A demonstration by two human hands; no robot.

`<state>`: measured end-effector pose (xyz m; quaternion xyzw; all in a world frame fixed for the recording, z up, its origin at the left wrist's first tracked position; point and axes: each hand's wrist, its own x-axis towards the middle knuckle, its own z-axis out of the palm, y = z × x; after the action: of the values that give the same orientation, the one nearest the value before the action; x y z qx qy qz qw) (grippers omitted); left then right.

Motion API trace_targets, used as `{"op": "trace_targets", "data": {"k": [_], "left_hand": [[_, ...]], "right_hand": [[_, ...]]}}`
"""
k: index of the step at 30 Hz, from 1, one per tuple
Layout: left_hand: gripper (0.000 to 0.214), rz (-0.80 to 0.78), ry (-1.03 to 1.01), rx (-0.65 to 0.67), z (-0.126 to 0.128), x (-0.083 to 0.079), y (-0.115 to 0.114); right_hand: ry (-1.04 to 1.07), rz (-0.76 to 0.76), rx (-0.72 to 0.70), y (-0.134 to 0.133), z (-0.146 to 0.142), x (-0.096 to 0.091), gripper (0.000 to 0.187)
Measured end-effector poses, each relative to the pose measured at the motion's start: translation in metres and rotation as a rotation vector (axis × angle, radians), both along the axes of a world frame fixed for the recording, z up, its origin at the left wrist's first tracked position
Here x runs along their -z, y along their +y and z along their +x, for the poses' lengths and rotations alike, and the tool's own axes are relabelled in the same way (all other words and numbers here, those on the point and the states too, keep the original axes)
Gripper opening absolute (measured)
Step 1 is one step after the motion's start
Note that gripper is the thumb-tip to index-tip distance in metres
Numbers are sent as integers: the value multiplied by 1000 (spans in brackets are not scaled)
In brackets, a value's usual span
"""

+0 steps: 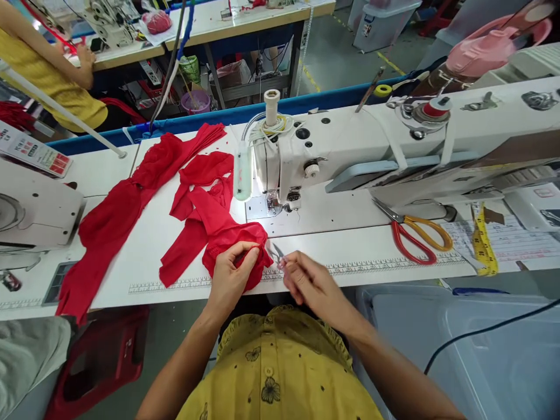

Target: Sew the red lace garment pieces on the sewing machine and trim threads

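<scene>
My left hand [233, 269] pinches the edge of a red fabric piece [219, 221] that lies bunched at the table's front edge. In my right hand [308, 284] is a small pair of thread snips [277, 254], its blades pointing at the fabric beside my left fingertips. Whether the blades touch the cloth or a thread I cannot tell. The sewing machine's needle and presser foot [274, 204] stand just behind the fabric. Farther left, a long gathered red garment piece [126, 201] stretches across the table and hangs over its front edge.
Large scissors [413, 233] with red and yellow handles lie on the right, near a yellow tape measure [483, 245]. A grey plastic bin [411, 332] stands below right, a red stool [105, 356] below left. Another person [48, 70] works at the far table.
</scene>
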<state>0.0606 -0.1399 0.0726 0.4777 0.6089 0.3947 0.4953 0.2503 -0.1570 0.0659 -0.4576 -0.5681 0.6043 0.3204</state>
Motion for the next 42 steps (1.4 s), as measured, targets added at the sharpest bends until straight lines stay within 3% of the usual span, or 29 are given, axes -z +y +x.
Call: {"op": "trace_targets", "data": {"k": [4,14,27,42], "left_hand": [[22,33,8,-5,3,1,0],[24,51,-18,-20,3,8,-2],[23,82,40,-23,4,11,-2],[16,161,107,-32,6,16,-5]], "right_hand": [[-60,-32,-37,-8,-18,6,36],[-137,-11,-7,-5,-22,16,36],[79,-159,61,-3,-26,17,45],[420,-506,93,-7,-30,10,43]]}}
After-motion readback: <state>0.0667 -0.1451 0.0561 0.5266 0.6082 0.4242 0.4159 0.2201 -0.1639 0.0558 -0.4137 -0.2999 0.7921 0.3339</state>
